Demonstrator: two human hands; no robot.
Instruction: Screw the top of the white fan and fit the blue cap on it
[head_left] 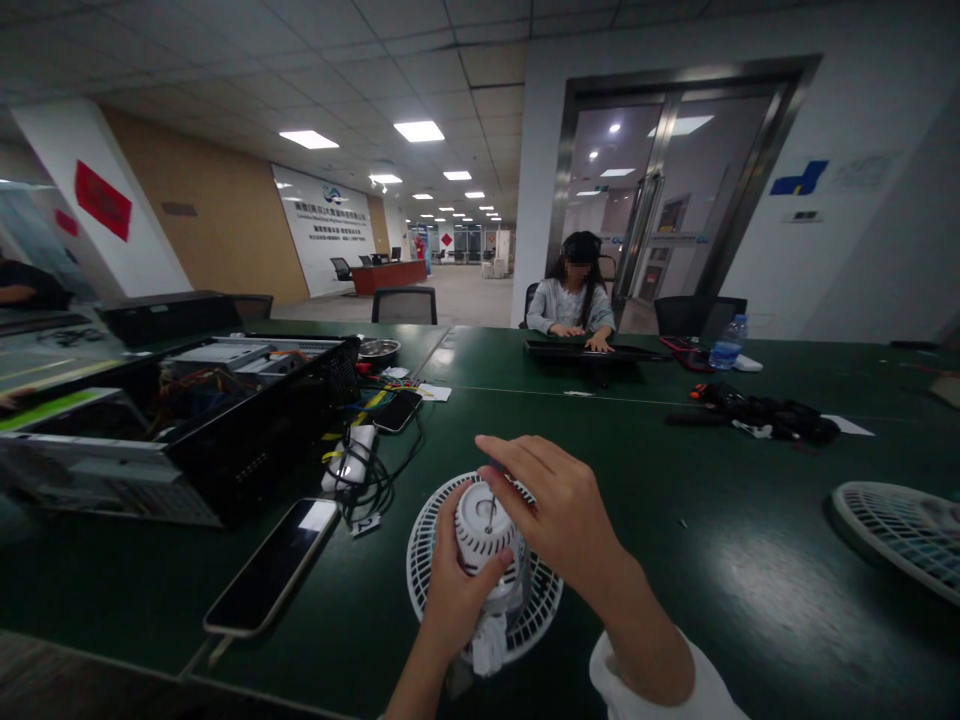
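Note:
A white electric fan lies face down on the green table, its round grille [546, 600] flat underneath and its motor housing [474, 518] pointing up. My left hand [455, 590] is wrapped round the side of this housing, thumb at the front. Above it, my right hand [559, 505] is closed, its fingers bent over the top of a screwdriver [491, 514]. Only the thin metal shaft shows, standing upright against the housing's end; the handle is mostly hidden by the fingers.
An open computer case [247, 430] stands at left, near a phone [274, 570] and tangled black cables [375, 480]. Another fan grille [900, 530] lies at right. Across the table a person [574, 290] sits behind a dark flat panel [592, 352]; a water bottle [727, 343] stands nearby.

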